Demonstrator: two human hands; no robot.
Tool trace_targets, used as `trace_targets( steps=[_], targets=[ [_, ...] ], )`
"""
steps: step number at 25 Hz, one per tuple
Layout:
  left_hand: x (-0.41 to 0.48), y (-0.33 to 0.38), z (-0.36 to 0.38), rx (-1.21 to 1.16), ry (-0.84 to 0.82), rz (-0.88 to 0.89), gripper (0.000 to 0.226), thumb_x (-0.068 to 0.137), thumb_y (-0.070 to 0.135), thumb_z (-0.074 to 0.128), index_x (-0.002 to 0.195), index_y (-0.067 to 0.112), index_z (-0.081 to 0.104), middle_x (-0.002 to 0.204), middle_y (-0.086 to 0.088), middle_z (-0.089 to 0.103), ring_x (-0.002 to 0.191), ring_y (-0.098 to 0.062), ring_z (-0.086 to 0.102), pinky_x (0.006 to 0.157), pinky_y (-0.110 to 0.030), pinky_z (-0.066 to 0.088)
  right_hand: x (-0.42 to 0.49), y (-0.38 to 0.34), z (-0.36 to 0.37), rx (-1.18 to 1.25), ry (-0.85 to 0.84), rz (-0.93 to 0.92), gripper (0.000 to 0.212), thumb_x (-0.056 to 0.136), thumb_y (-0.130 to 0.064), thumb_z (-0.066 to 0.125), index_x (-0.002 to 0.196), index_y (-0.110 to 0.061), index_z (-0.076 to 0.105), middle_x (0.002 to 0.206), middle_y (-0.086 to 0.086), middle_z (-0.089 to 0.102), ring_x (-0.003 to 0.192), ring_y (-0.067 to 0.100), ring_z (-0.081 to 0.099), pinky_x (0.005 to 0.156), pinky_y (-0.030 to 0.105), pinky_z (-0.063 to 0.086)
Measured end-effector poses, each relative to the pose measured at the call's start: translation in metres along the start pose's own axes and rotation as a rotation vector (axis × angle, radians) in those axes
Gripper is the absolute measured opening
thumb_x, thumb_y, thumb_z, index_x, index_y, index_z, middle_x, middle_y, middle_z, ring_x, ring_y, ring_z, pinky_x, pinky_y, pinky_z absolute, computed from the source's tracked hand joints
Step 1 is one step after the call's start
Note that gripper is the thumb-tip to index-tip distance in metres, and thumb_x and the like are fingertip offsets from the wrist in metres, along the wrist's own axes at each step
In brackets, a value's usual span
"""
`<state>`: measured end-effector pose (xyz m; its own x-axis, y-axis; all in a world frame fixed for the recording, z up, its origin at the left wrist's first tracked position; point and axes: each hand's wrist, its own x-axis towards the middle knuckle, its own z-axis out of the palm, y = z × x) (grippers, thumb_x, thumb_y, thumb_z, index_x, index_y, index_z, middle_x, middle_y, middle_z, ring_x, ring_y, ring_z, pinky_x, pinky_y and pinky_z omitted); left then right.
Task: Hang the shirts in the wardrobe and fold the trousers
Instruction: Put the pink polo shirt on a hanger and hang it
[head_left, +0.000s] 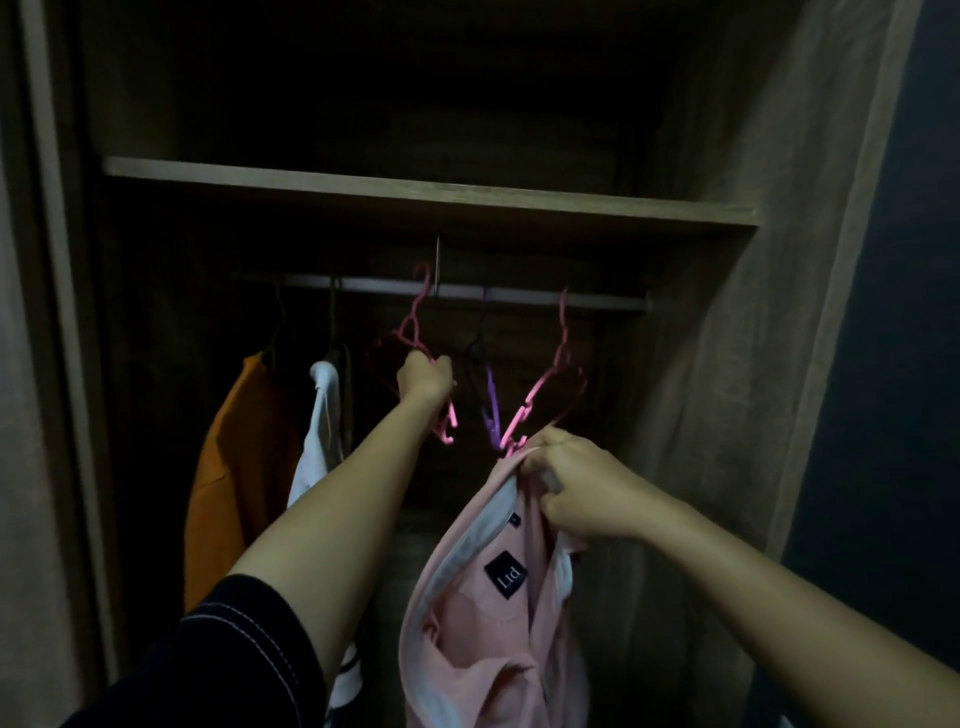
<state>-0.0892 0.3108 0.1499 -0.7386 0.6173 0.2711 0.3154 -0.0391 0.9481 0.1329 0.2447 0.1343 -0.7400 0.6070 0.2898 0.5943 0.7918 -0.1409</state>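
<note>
Orange garment (223, 467) and white shirt (319, 431) crowd the left of the rail (597, 300); empty hangers (537, 391) clutter its middle; its right end is free

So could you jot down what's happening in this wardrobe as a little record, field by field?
left hand: grips a pink hanger up by the rail
right hand: holds a pink shirt at its collar
already hung: orange garment and white garment, left end of rail
other hangers: purple hanger and second pink hanger, on the rail
above: wooden shelf
</note>
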Motion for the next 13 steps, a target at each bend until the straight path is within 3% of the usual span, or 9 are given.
trace_targets(
  steps=[4,7,9,11,13],
  targets=[
    [-0.016,0.003,-0.022,-0.064,0.067,0.064,0.026,0.091,0.015,0.045,0.107,-0.002,0.058,0.094,-0.018,0.068,0.066,-0.022,0.063,0.07,-0.032,0.054,-0.003,-0.013,0.008,0.027,-0.008,-0.002,0.041,0.074,-0.004,0.051,0.112,-0.009,0.064,0.121,0.003,0.049,0.115,0.022,0.048,0.097,0.033,0.043],
    [-0.05,0.0,-0.044,-0.01,0.085,0.093,0.031,0.089,0.02,0.043,0.11,0.0,0.055,0.096,-0.02,0.068,0.079,-0.031,0.067,0.078,-0.043,0.056,-0.012,-0.029,0.014,0.03,0.002,0.0,0.041,0.074,-0.004,0.051,0.112,-0.009,0.064,0.123,0.004,0.049,0.117,0.023,0.048,0.099,0.031,0.042],
    [-0.089,-0.007,-0.066,0.143,0.087,0.156,0.031,0.093,0.02,0.041,0.116,0.003,0.051,0.097,-0.016,0.065,0.079,-0.027,0.063,0.069,-0.038,0.053,-0.022,-0.04,0.02,0.03,-0.006,0.018,0.037,0.075,-0.004,0.05,0.109,-0.008,0.065,0.122,0.004,0.05,0.115,0.023,0.05,0.097,0.032,0.043],
    [-0.133,-0.021,-0.094,0.264,0.077,0.264,0.029,0.096,0.018,0.04,0.119,0.004,0.05,0.09,-0.012,0.063,0.066,-0.018,0.057,0.052,-0.027,0.041,-0.033,-0.05,0.028,0.041,-0.02,0.061,0.033,0.078,-0.004,0.05,0.107,-0.007,0.066,0.122,0.004,0.05,0.113,0.023,0.051,0.093,0.032,0.045],
    [-0.174,-0.041,-0.125,0.381,0.096,0.359,0.026,0.099,0.022,0.039,0.117,0.008,0.051,0.083,-0.009,0.064,0.064,-0.02,0.058,0.05,-0.026,0.04,-0.044,-0.057,0.041,0.05,-0.022,0.108,0.031,0.081,-0.005,0.05,0.108,-0.006,0.066,0.125,0.004,0.049,0.113,0.022,0.051,0.091,0.028,0.043]
  ],
)
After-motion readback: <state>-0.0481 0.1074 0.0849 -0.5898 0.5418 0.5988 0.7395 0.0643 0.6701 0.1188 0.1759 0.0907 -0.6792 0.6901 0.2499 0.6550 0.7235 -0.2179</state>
